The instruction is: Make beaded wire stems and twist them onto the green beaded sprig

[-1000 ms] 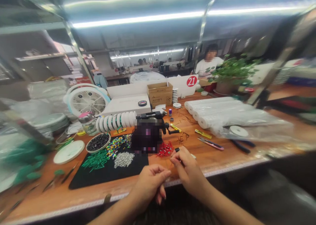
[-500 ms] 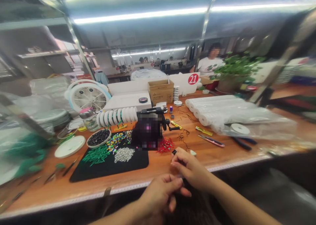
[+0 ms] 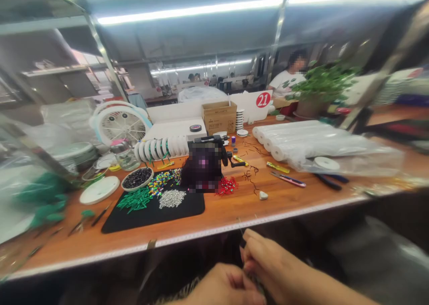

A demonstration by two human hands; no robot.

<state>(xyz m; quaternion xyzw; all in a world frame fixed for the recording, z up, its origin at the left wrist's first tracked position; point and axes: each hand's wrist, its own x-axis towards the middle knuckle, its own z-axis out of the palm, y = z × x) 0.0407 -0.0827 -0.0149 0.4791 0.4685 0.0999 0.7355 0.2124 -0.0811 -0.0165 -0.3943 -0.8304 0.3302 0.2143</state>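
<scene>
My left hand (image 3: 228, 285) is low at the bottom centre, below the table's front edge, with its fingers bent together. Close against it on the right, my right hand (image 3: 261, 256) is closed in a pinch, with something thin and dark near its fingertips, too small to name. Beyond them on the wooden table (image 3: 221, 215) lie red pieces (image 3: 228, 185), a small white piece (image 3: 263, 195) and a black mat (image 3: 140, 220) with silver beads (image 3: 172, 198), green pieces (image 3: 134, 200) and coloured beads (image 3: 160, 183).
A dark crank device (image 3: 203, 166) with a row of white spools (image 3: 161, 148) stands behind the mat. On the right are snips (image 3: 288, 179), dark pliers (image 3: 328, 181) and wrapped white rolls (image 3: 301, 137). A fan (image 3: 122, 124) stands left; a person (image 3: 286, 79) sits beyond.
Both hands have moved down, off the table's front edge and closer to the body. The left fingers have drawn in against the right hand. The view has shifted slightly.
</scene>
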